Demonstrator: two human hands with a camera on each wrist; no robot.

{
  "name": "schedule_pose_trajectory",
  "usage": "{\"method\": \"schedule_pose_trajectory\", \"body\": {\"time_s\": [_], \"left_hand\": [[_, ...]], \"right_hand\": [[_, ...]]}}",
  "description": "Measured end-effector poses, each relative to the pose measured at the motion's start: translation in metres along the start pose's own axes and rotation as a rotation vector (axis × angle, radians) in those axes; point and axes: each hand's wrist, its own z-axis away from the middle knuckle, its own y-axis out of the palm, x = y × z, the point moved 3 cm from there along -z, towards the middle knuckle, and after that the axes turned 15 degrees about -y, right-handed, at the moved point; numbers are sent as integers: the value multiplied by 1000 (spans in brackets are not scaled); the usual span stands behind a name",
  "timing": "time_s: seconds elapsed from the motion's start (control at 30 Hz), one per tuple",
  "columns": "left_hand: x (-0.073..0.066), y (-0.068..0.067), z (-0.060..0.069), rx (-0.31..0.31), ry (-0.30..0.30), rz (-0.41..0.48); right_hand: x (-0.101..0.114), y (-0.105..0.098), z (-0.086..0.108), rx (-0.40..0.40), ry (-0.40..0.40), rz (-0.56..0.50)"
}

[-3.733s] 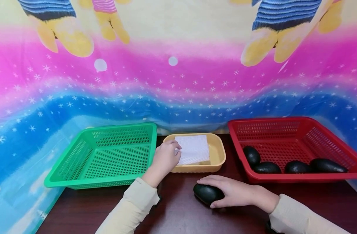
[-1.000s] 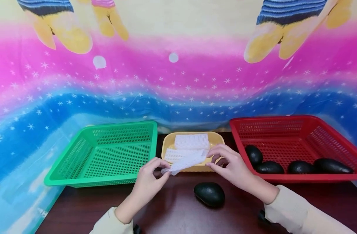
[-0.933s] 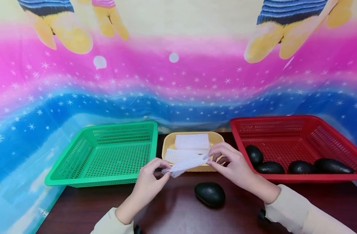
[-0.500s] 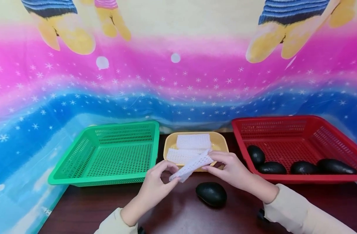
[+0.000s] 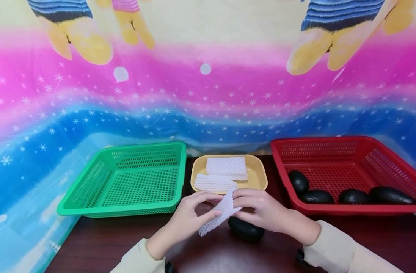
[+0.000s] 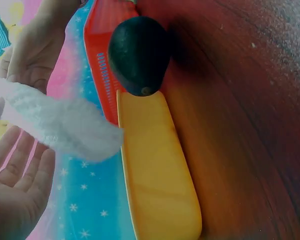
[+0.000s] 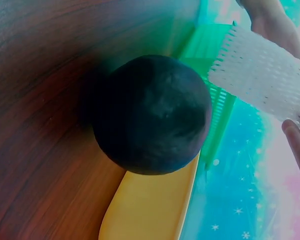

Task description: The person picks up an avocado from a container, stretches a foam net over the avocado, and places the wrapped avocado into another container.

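Observation:
My left hand [image 5: 187, 214] pinches a white foam net sleeve [image 5: 218, 214] between thumb and fingers. At the sleeve's other end, my right hand [image 5: 262, 209] grips its edge, with some fingertips hidden behind or inside the net. The sleeve hangs tilted above the table. Just below the right hand lies a dark avocado [image 5: 247, 231] on the table, partly covered by that hand in the head view. The right wrist view shows the same avocado [image 7: 152, 115] close up, apart from the sleeve [image 7: 262, 70]. In the left wrist view the sleeve [image 6: 65, 122] is blurred.
Behind the hands, a yellow tray [image 5: 257, 176] holds flat foam nets [image 5: 226, 167]. A green basket [image 5: 122, 210] with nothing in it stands at left. At right, a red basket [image 5: 358, 208] has several avocados [image 5: 298, 182] along its near side. A printed cloth [image 5: 208, 94] hangs behind.
Earlier the right hand held the avocado on the table, then let it go. Both hands took the sleeve, then drew closer together and lowered it toward the avocado.

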Motion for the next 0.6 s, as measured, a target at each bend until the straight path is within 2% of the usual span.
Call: {"method": "schedule_pose_trajectory", "body": {"time_s": [0.2, 0.3, 0.37, 0.53, 0.6], "left_hand": [[-2, -2, 0, -103, 70, -46], [-2, -2, 1, -130, 92, -81], [-3, -3, 1, -117, 80, -76], [-4, -3, 2, -8, -33, 4], [-4, -3, 3, 6, -69, 10]], "right_hand": [[3, 3, 0, 13, 4, -21], [3, 4, 0, 22, 19, -39], [3, 4, -1, 25, 19, -41], [4, 4, -2, 62, 41, -21], [5, 5, -2, 83, 44, -13]]}}
